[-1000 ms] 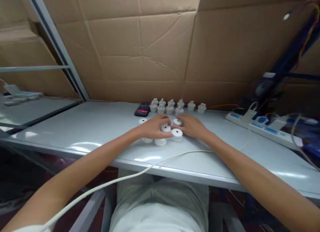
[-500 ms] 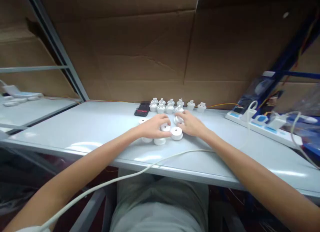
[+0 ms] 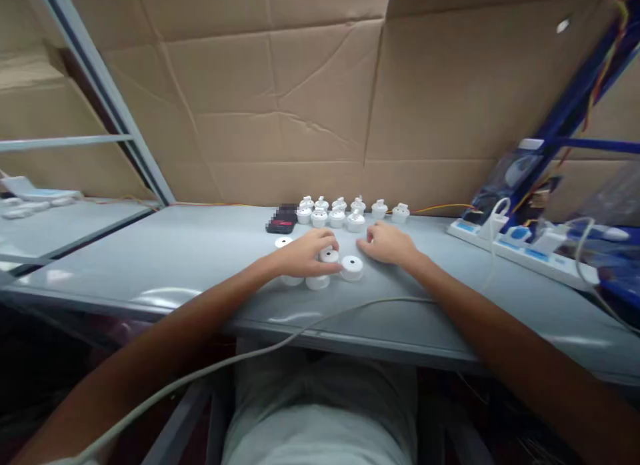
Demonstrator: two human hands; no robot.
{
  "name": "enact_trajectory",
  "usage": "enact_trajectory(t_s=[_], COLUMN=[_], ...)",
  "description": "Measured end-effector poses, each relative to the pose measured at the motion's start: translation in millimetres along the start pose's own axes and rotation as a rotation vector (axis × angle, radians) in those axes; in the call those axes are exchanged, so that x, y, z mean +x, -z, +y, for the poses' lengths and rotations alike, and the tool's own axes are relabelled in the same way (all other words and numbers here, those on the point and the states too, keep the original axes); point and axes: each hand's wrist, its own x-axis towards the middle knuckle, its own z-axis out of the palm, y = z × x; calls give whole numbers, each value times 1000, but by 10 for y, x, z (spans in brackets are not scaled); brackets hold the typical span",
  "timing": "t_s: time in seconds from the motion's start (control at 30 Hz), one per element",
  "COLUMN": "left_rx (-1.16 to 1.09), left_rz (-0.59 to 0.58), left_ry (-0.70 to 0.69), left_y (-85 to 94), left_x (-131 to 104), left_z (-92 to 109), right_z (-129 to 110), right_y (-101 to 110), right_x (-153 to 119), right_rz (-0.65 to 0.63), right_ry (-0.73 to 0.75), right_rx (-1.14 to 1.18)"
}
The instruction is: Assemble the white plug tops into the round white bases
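Note:
My left hand curves around a small white round piece with a dark hole in its top, thumb on the near side and fingers on the far side. More such white pieces lie close by: one just right of the thumb, one in front, and others partly covered by the hand. My right hand rests low over the table to the right, fingers loosely bent and apart, with nothing visible in them. Beyond it, a white round piece with a raised top ends the front row of similar upright pieces.
A dark device with a partly blurred face lies left of the rows. At the right stands a white power strip with plugs and cables. A pale cable crosses the table's front edge. Cardboard walls the back.
My right hand has let go of a white piece, which now stands at the right end of the front row, and has drawn back to the right. My left hand stays put.

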Motion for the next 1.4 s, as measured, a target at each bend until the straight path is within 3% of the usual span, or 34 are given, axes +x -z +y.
enact_trajectory(t_s=[0.47, 0.83, 1.27, 1.4], left_rx=[5, -4, 19, 17], left_rz=[-18, -6, -14, -22], left_ry=[7, 9, -11, -16], left_y=[11, 4, -6, -9], left_x=[3, 7, 11, 12], left_z=[12, 17, -13, -19], right_z=[2, 220, 427, 453], right_y=[53, 12, 3, -17], right_x=[-11, 72, 102, 121], right_rz=[41, 55, 73, 90], right_ry=[-185, -287, -266, -115], right_rx=[10, -35, -53, -62])
